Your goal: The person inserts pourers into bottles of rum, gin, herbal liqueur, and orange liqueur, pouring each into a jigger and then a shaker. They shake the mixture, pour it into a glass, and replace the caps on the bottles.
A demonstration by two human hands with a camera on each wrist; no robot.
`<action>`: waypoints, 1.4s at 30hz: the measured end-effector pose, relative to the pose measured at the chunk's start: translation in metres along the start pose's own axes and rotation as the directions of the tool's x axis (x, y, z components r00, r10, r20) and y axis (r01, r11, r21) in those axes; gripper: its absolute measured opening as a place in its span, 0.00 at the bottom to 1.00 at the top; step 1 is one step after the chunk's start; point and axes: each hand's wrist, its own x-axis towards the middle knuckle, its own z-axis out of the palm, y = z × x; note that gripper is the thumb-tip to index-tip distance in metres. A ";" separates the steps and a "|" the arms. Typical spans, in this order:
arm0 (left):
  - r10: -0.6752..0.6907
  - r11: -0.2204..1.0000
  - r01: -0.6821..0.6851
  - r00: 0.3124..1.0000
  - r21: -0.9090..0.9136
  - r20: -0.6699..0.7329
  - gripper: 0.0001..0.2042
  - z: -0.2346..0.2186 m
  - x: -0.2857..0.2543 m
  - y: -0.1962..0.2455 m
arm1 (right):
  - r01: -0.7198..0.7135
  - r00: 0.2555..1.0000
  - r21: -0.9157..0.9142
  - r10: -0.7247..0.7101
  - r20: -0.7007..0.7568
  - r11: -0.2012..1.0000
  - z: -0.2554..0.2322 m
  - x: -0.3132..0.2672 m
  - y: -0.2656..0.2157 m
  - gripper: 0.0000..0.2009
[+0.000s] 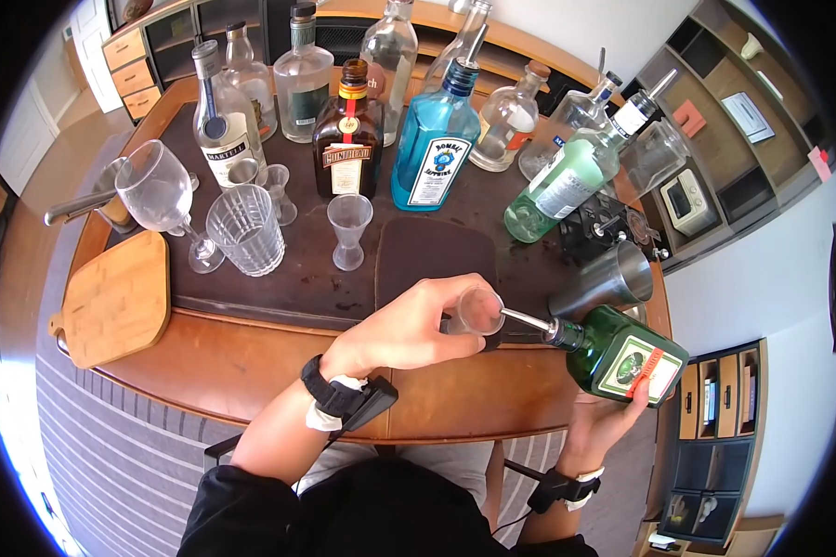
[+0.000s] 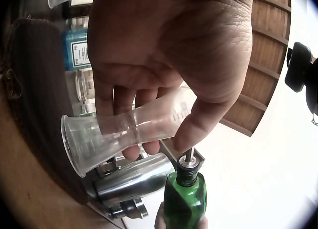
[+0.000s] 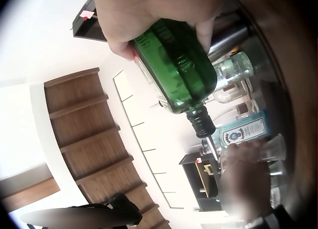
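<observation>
The person's right hand [image 1: 604, 427] is grasping a square-shouldered green glass bottle with a cream label [image 1: 630, 360], wrapping round its base end with the thumb pressing on the label side. The bottle is tilting in the air near the right front edge of a brown leather-topped desk [image 1: 260, 355], its slim metal pour spout [image 1: 527, 320] pointing at the rim of a clear, narrow-waisted measuring cup [image 2: 102, 139]. The left hand [image 1: 409, 325] is pinching that cup between thumb and fingers, above the desk. The bottle is probably feeling fairly heavy, rigid and breakable; its smooth flat faces are likely offering little friction if wet, and holding it by the base is leaving the neck's weight pulling downward, so a grip nearer the middle would be giving steadier control. The cup is looking light and stiff, though whether it is glass or plastic is remaining unclear; its waist is offering the surest hold, leaving both rims free. The liquid level is not showing clearly.
</observation>
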 end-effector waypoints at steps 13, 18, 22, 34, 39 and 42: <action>0.018 1.000 -0.018 1.000 -0.010 0.002 0.15 -0.001 0.000 -0.003 | 0.016 1.000 -0.031 -0.016 0.004 0.999 -0.002 0.001 -0.001 0.31; 0.009 1.000 -0.009 1.000 -0.011 -0.001 0.14 -0.001 0.001 -0.005 | 0.020 1.000 -0.040 -0.020 -0.003 0.999 -0.001 0.001 0.000 0.31; 0.013 1.000 -0.013 1.000 -0.010 0.002 0.14 -0.002 0.001 -0.005 | 0.029 1.000 -0.051 -0.029 -0.008 0.998 -0.001 0.000 0.000 0.31; -0.011 1.000 0.011 1.000 0.002 -0.011 0.15 -0.001 0.001 -0.004 | 0.060 0.998 -0.107 -0.060 -0.004 0.992 0.002 0.000 -0.004 0.33; -0.013 1.000 0.013 1.000 0.012 -0.011 0.15 -0.002 0.002 -0.005 | 0.055 0.998 -0.112 -0.054 0.013 0.992 0.001 0.000 -0.006 0.33; -0.012 1.000 0.012 1.000 0.013 -0.010 0.15 -0.002 0.002 -0.008 | 0.062 0.998 -0.116 -0.062 0.010 0.991 0.002 0.000 -0.006 0.33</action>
